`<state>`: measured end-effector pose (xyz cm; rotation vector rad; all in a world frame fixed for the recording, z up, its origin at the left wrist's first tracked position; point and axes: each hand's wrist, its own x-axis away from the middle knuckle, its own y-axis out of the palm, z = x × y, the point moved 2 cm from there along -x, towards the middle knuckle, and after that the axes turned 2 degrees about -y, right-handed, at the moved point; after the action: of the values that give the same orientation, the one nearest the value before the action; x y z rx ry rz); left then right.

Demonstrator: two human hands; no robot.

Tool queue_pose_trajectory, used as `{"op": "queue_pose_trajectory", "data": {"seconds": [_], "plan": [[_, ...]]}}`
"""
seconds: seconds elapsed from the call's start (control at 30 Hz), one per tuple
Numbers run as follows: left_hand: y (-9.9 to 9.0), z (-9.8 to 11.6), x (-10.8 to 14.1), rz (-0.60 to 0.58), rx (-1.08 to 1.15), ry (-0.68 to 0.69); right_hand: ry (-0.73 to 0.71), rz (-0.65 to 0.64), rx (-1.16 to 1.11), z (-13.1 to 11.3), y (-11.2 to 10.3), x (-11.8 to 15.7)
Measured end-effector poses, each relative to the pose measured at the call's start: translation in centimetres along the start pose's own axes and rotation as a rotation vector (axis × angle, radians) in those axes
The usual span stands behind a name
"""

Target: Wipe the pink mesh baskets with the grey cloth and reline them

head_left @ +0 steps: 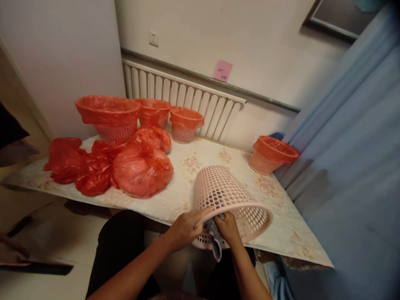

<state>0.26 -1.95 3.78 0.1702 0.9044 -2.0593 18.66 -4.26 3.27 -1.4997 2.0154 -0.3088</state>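
A pink perforated basket (218, 179) lies tipped on its side at the table's front edge, its open mouth facing me and to the right. My left hand (187, 227) is closed on the left part of its rim. Just inside the mouth, my right hand (228, 227) is closed on a dark grey cloth (214, 233), whose lighter end hangs below the rim. The fingertips of my right hand are partly hidden by the rim and the cloth.
Baskets lined with red bags stand at the back left (115, 129), back middle (184, 129) and right (265, 160). Filled red bags (143, 171) lie left on the patterned tablecloth (190, 164). A radiator (175, 91) is behind; a blue curtain (343, 166) hangs right.
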Motion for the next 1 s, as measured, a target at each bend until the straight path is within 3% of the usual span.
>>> {"op": "queue_pose_trajectory", "data": {"seconds": [0.1,0.2,0.27,0.37,0.43,0.5,0.63,0.77,0.87,1.0], "plan": [[-0.3,-0.3,-1.2,0.007,-0.021,-0.008,0.036,-0.043,-0.072,-0.4,-2.5,2.0],[-0.3,-0.6,-2.4,0.013,-0.017,0.009,0.089,0.031,-0.104,-2.1,-5.9,3.9],[-0.1,-0.8,-3.0,0.017,-0.004,0.018,0.121,0.153,-0.125,-3.4,-8.3,4.9],[0.1,-0.9,-3.7,0.026,0.004,0.012,0.102,0.453,-0.090,-5.4,-11.6,5.8],[0.2,-0.8,-4.1,0.030,-0.004,0.004,0.006,0.633,0.008,-6.6,-12.9,5.7],[0.2,-0.6,-4.2,0.027,-0.010,-0.003,-0.162,0.682,0.137,-7.8,-13.0,4.9],[0.1,0.0,-4.4,0.014,-0.021,-0.018,-0.498,0.407,0.420,-9.5,-10.5,1.7],[0.0,0.1,-4.4,0.020,-0.081,-0.044,-0.611,0.130,0.675,-9.7,-7.2,-1.2],[-0.1,-0.3,-4.3,0.015,-0.120,-0.069,-0.659,0.070,0.734,-9.0,-6.0,-2.3],[-0.1,-0.7,-4.4,0.028,-0.118,-0.016,-0.641,0.073,0.756,-7.8,-6.6,-2.7]]}}
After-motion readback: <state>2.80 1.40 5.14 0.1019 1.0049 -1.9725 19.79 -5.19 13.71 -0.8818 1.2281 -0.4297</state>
